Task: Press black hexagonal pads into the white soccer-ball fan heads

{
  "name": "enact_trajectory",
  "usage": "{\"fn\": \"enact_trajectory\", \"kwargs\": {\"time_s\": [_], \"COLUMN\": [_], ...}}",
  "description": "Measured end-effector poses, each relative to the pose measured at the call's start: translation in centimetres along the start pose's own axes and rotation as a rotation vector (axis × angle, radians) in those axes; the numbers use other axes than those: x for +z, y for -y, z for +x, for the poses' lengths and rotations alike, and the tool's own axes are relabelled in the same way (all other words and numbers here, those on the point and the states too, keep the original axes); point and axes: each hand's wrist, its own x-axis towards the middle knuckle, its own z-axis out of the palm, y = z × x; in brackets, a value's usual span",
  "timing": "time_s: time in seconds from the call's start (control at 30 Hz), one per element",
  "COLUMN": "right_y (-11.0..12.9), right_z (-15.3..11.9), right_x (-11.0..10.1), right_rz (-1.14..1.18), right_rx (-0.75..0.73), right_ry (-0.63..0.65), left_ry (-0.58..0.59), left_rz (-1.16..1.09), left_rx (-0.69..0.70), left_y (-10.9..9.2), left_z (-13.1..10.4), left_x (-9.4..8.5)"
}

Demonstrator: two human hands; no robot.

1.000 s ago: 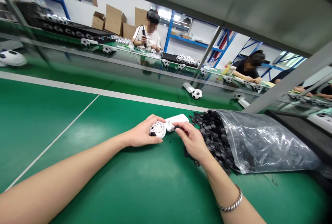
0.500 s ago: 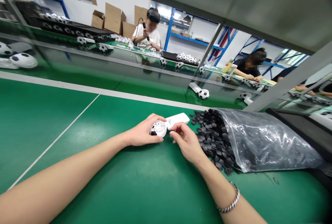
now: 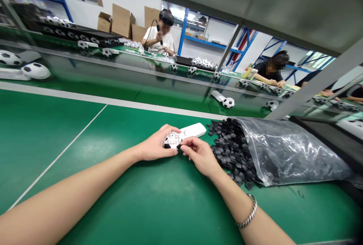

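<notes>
A white, ball-shaped part with an openwork top and black patches (image 3: 172,140) rests on the green table, joined to a white flat handle (image 3: 195,130) that points right. My left hand (image 3: 155,143) is wrapped round the ball's left side, thumb below and fingers above. At the ball's lower right edge, my right hand (image 3: 200,155) pinches a small black piece (image 3: 179,146) between thumb and fingertips, mostly hidden. Just right of that hand lies a heap of small black pieces (image 3: 234,150), spilling from a clear plastic bag (image 3: 295,154).
Behind the table's pale edge strip (image 3: 113,103), a belt (image 3: 159,93) carries white parts with football-patterned balls (image 3: 228,103). A slanting metal post (image 3: 317,80) stands at the right, beside a black tray (image 3: 317,131). Two people (image 3: 160,37) (image 3: 272,69) sit across the belt.
My right hand has moved slightly left, bringing its fingertips against the ball's lower right edge. A black patch now shows there. The parts on the near belt have shifted right.
</notes>
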Motion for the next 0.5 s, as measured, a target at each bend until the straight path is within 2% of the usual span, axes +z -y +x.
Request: {"fn": "enact_trajectory", "kwargs": {"time_s": [0.13, 0.27, 0.37, 0.5], "right_y": [-0.3, -0.4, -0.5, -0.7], "right_z": [0.3, 0.4, 0.5, 0.8], "right_x": [0.2, 0.1, 0.0, -0.4], "right_rz": [0.031, -0.056, -0.121, -0.173], "right_rx": [-0.014, -0.086, -0.121, -0.17], "right_ry": [-0.018, -0.05, -0.069, -0.032], "left_ry": [-0.055, -0.094, -0.097, -0.094], "left_rz": [0.028, 0.017, 0.007, 0.006], "left_rx": [-0.032, -0.036, -0.045, -0.056], "left_y": [-0.7, -1.2, -1.3, -1.2], "left_z": [0.0, 0.1, 0.1, 0.2], "left_x": [0.4, 0.6, 0.7, 0.7]}}
